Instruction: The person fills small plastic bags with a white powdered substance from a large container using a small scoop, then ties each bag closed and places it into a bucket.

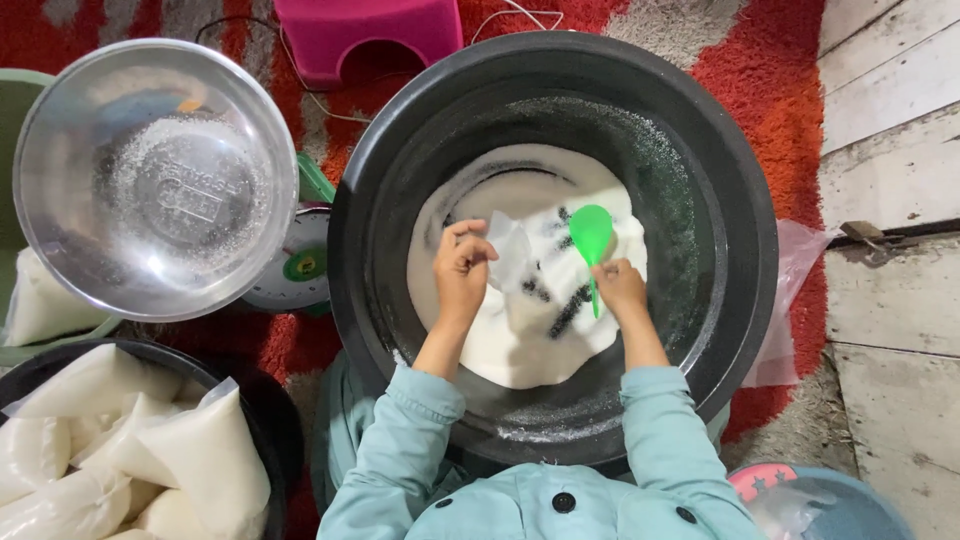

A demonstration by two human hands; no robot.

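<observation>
Bag [512, 252] in left hand [462, 268], scoop [592, 240] in right hand [620, 288]

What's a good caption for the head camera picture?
Left hand holds a clear bag, right hand a green scoop.

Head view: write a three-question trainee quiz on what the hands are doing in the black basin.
1. True or false: the right hand holds a green scoop.
2. What does the left hand hold? A) a clear plastic bag B) a metal bowl C) a pink stool
3. What fills the middle of the black basin?

Key:
1. True.
2. A.
3. White granules, like sugar or salt.
</observation>
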